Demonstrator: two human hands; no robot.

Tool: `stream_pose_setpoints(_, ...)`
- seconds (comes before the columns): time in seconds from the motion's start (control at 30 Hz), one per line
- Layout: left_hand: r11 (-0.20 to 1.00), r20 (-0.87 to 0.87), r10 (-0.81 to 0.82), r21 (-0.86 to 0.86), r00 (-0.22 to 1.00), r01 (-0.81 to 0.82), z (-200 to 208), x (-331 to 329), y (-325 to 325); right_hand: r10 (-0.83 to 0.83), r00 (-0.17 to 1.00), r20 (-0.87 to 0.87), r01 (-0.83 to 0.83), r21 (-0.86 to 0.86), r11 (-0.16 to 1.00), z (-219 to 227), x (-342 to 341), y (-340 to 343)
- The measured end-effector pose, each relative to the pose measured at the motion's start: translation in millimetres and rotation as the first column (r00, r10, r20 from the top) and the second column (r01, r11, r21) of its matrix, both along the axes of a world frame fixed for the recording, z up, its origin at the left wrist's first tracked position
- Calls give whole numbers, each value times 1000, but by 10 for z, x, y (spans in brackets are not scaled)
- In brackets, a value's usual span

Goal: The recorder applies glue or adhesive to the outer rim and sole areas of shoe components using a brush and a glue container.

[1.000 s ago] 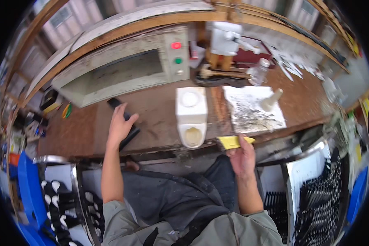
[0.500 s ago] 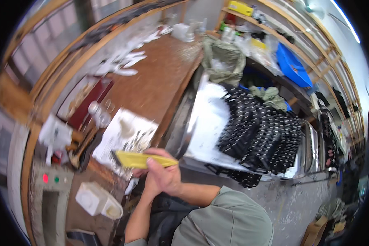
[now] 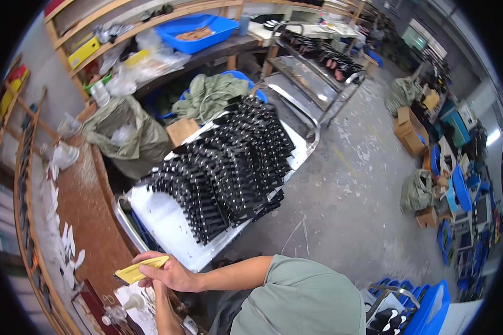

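My right hand (image 3: 179, 275) is closed around a yellow flat, wedge-shaped tool (image 3: 141, 270) with a dark edge at its far left end. Below it, my left hand (image 3: 160, 288) sits close against the right one; its fingers are mostly hidden. Both hands are at the lower left, over the near end of a brown workbench (image 3: 89, 223). Beneath them lies a white sheet (image 3: 142, 319) with dark marks, partly covered by my forearm. A clear bottle (image 3: 113, 316) stands beside the sheet.
Right of the bench, a white-topped metal cart (image 3: 161, 215) carries stacked black pieces with white dots (image 3: 229, 167). A green sack (image 3: 117, 125) stands behind it. Farther back are a blue tub (image 3: 198, 42) and another cart (image 3: 304, 84). Boxes (image 3: 411, 131) line the right side.
The view has turned to the right, so the bench and my hands now appear lower and farther left. The yellow tool is still in my right hand.
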State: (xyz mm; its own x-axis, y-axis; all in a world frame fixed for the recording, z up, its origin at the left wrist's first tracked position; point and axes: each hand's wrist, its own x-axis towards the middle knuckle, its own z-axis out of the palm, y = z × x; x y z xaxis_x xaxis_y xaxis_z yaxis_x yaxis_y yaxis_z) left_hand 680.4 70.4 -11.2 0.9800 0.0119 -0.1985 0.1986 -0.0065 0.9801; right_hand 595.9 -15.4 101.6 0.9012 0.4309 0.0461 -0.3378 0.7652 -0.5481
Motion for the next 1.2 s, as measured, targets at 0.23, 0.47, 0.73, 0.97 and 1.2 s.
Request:
stream_pose_setpoints(0.23,933,-36,-359,-46,933,357,-400,726,149,-69,996,-59,66,-52,997,188,534,-90)
stream_pose_setpoints(0.47,966,-86,-258,-35,962,256,-709,741,268,-168,985,-26,142,-417,898,205,625,217)
stream_pose_setpoints(0.73,937,-108,-325,-175,940,304,-1123,766,-732,-337,936,-96,294,-310,904,-170,810,87)
stream_pose_setpoints(0.97,706,-75,-692,-273,718,653,-1523,804,-1647,-448,889,97,442,-440,782,8,830,-254)
stream_pose_setpoints(1.2,423,-204,-902,-248,380,871,-2197,614,-2043,-490,810,-320,463,-163,871,-670,1341,-832)
